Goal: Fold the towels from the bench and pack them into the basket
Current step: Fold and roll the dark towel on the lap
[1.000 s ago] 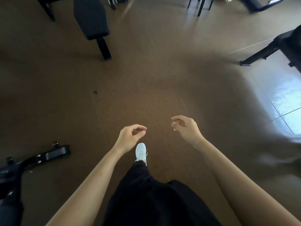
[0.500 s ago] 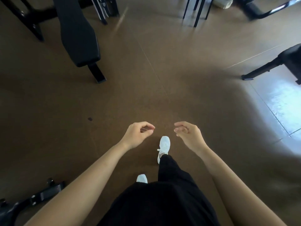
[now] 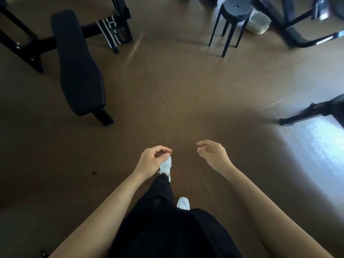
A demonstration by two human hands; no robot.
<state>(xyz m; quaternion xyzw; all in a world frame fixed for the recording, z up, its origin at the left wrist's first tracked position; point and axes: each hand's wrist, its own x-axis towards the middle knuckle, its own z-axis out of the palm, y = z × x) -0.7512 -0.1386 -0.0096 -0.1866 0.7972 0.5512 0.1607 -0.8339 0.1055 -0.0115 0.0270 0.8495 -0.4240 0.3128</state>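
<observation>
2 hands empty, fingers loosely curled: left hand (image 3: 152,161) at 6 o'clock, right hand (image 3: 212,155) near it. Striped cloth (image 3: 109,32) on frame of black padded surface (image 3: 78,62), 11 o'clock, badge unreadable. Pale basket (image 3: 259,23) behind stool (image 3: 237,8), 1 o'clock

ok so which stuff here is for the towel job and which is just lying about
For the job: bench; striped cloth on the rack, maybe a towel; pale bin behind the stool, maybe the basket; left hand, right hand, both empty.
Lying about: stool; black frame at right.
</observation>
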